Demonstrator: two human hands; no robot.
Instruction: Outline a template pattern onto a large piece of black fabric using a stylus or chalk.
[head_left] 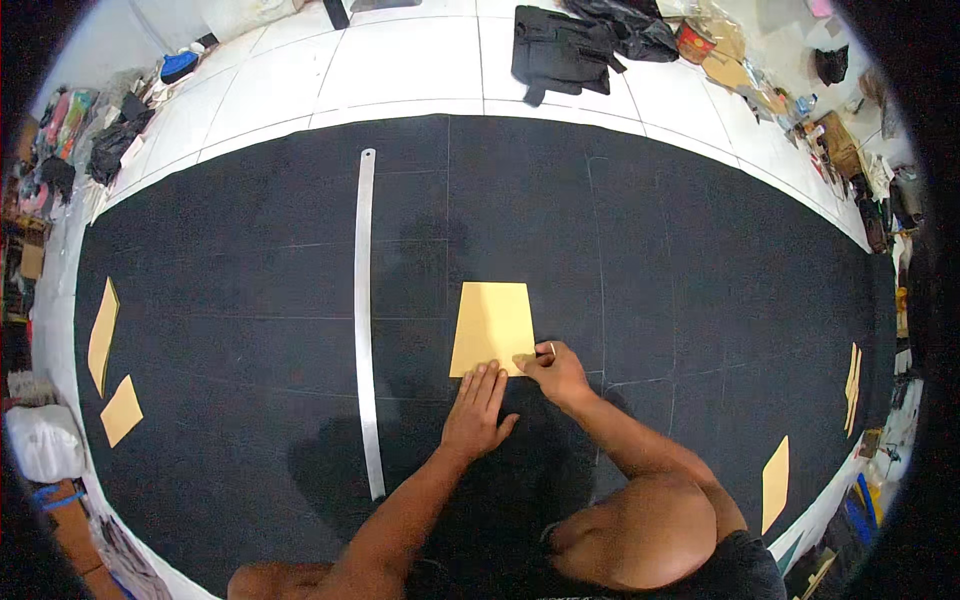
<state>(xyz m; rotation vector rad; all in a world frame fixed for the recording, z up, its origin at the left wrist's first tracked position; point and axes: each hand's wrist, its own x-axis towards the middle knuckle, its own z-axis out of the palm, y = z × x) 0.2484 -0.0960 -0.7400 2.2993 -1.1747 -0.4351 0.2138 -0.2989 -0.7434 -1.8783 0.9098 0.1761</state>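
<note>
- Tapered yellow panel (pixel 492 325): stiff paper or card by its look, smooth, matt.
- Broad sheet (pixel 270 275) beneath it: black, cloth-like, flat matt, faintly grainy.
- Long ruler (pixel 363 300): silvery metal, smooth, with a soft dull sheen.
- Floor tiles (pixel 400 75): white, hard, smooth, lightly glossy.
- Bulky bag (pixel 45 443) at left: whitish plastic, crinkled, slightly shiny.
- Dark garment-like piece (pixel 565 50): creased cloth, mostly matt.

A white tiled floor (pixel 405 70) runs toward a pale wall (pixel 105 45).
</note>
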